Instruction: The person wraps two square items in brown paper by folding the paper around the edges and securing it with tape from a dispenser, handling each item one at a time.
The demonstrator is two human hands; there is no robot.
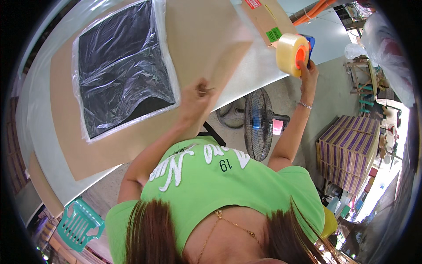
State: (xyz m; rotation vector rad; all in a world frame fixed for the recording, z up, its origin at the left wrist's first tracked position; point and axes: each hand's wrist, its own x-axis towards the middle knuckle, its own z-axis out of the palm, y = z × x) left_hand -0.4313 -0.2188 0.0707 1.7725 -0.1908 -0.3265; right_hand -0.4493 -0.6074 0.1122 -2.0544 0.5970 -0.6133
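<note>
Cardboard sheet [132,132], broad, thin and likely light but floppy, lies on the worktop [263,70]; its edge is pinched by the left hand [198,99]. Farther off, a tape dispenser [293,53] is gripped by the right hand [309,72].

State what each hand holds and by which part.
The right hand grips the tape dispenser at its roll's orange core. The left hand pinches the edge of the brown cardboard sheet with its fingers.

Your left hand [196,97] is out ahead, fingers pinched shut, forearm stretched forward; your right hand [307,72] is raised further right, fingers curled in a grip, arm near-straight
</note>
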